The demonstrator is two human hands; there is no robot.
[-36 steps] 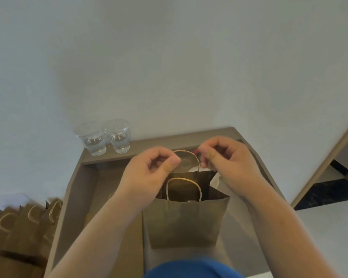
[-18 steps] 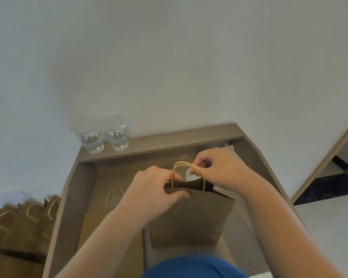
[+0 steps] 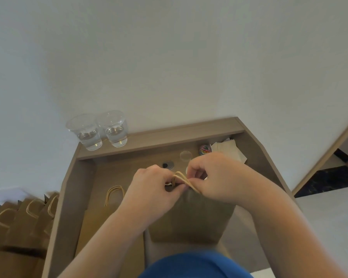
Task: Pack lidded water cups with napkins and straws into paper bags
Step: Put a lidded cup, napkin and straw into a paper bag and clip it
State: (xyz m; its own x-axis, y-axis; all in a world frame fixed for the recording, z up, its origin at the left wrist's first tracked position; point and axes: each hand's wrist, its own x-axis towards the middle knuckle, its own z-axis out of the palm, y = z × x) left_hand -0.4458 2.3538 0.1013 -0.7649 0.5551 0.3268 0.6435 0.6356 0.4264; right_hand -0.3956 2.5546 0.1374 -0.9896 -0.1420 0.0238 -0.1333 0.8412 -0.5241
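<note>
The paper bag (image 3: 191, 217) stands at the near middle of the table (image 3: 117, 177), its mouth pressed shut. The left hand (image 3: 155, 189) and right hand (image 3: 215, 175) both pinch its handles (image 3: 182, 176) together. The bag looks light, thin and easily creased, so it is probably best lifted upright by both handles. Two water cups (image 3: 100, 133) stand far left.

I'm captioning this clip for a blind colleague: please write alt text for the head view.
The left hand and right hand pinch together the twine handles of a brown paper bag standing on a desk. Two cups of water stand on its back ledge; more bags stand at left.
</note>
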